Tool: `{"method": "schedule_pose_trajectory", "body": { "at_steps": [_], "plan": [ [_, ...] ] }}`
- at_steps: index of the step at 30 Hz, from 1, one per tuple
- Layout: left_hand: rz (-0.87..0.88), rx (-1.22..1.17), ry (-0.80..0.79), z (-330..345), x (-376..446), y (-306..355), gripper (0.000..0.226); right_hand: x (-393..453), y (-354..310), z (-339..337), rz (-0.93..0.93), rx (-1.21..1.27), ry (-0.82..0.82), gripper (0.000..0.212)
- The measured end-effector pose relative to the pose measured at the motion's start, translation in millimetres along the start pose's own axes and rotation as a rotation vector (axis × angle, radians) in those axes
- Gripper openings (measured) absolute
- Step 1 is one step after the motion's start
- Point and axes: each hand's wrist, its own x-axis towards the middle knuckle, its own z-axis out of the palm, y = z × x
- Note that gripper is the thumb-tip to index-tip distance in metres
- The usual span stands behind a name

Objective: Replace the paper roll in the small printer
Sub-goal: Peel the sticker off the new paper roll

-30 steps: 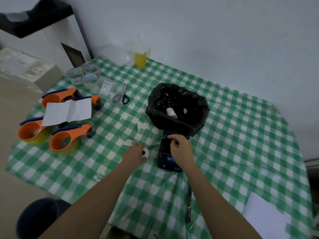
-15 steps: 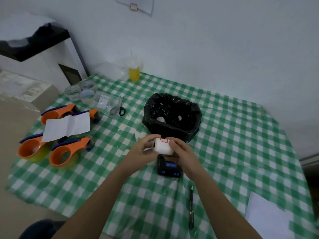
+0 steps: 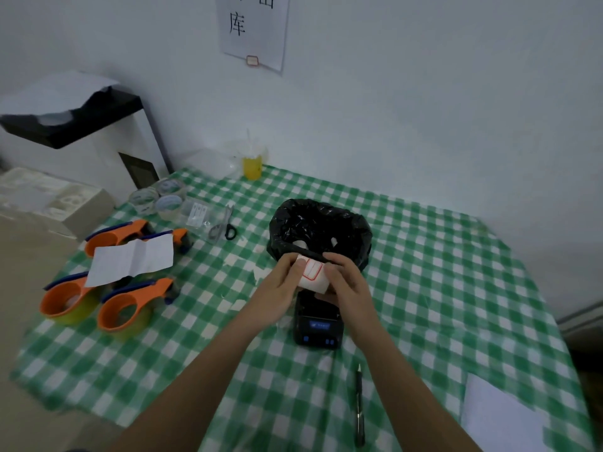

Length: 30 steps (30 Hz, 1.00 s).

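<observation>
A small white paper roll (image 3: pixel 313 275) with a red-outlined label on its face is held up between both hands, just above the small black printer (image 3: pixel 317 324). My left hand (image 3: pixel 280 288) pinches its left end and my right hand (image 3: pixel 346 282) grips its right side. The printer lies on the green checked tablecloth (image 3: pixel 440 288), its blue-lit front facing me; its top is hidden behind the roll and hands. Right behind stands a bin lined with a black bag (image 3: pixel 321 233), with white scraps inside.
Three orange tape dispensers (image 3: pixel 127 308) and a folded white sheet (image 3: pixel 130 261) lie at the left. Scissors (image 3: pixel 223 225), clear tape rolls (image 3: pixel 156 197) and a yellow cup (image 3: pixel 252 166) are at the back. A black pen (image 3: pixel 359 402) and white paper (image 3: pixel 499 415) lie near the front.
My left hand brought the paper roll up from the cloth; both hands now hold it above the printer. The roll has turned so its red-outlined label faces me. The view tilted upward.
</observation>
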Motion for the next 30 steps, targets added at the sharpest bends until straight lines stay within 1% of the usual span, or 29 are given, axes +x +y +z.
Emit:
{"method": "schedule_pose_trajectory", "body": {
  "at_steps": [2,5,9,12,14,16,19,21,22,24,26,30],
  "plan": [
    [0.068,0.014,-0.009,-1,-2,2,0.021,-1,-7,-3,0.002,-0.008,-0.032,0.020],
    [0.121,-0.011,-0.025,-3,-5,9,0.021,-7,-15,-6,-0.101,-0.066,-0.035,0.018],
    [0.133,-0.054,-0.052,-2,-12,22,0.040,-14,-20,-7,-0.225,-0.143,-0.011,0.018],
    [0.139,-0.102,-0.055,0,-15,28,0.034,-20,-23,-6,-0.263,-0.114,-0.023,0.017],
    [0.175,-0.079,-0.034,0,-16,30,0.027,-22,-25,-6,-0.282,-0.108,-0.033,0.018],
    [0.206,-0.048,-0.018,0,-16,29,0.023,-23,-27,-7,-0.352,-0.223,0.018,0.020],
    [0.203,0.010,-0.012,-1,-18,30,0.018,-21,-30,-11,-0.565,-0.570,0.149,0.021],
    [0.210,0.049,-0.011,-1,-19,32,0.017,-21,-34,-12,-0.680,-0.713,0.172,0.021],
    [0.221,0.064,-0.006,-1,-19,33,0.017,-22,-35,-12,-0.708,-0.754,0.174,0.021],
    [0.233,0.096,0.003,-1,-21,37,0.018,-23,-35,-11,-0.714,-0.805,0.173,0.020],
    [0.223,0.136,0.012,-1,-22,35,0.021,-23,-33,-11,-0.683,-0.823,0.158,0.018],
    [0.235,0.234,0.029,2,-21,29,0.036,-24,-31,-12,-0.616,-0.777,0.122,0.014]
  ]
}}
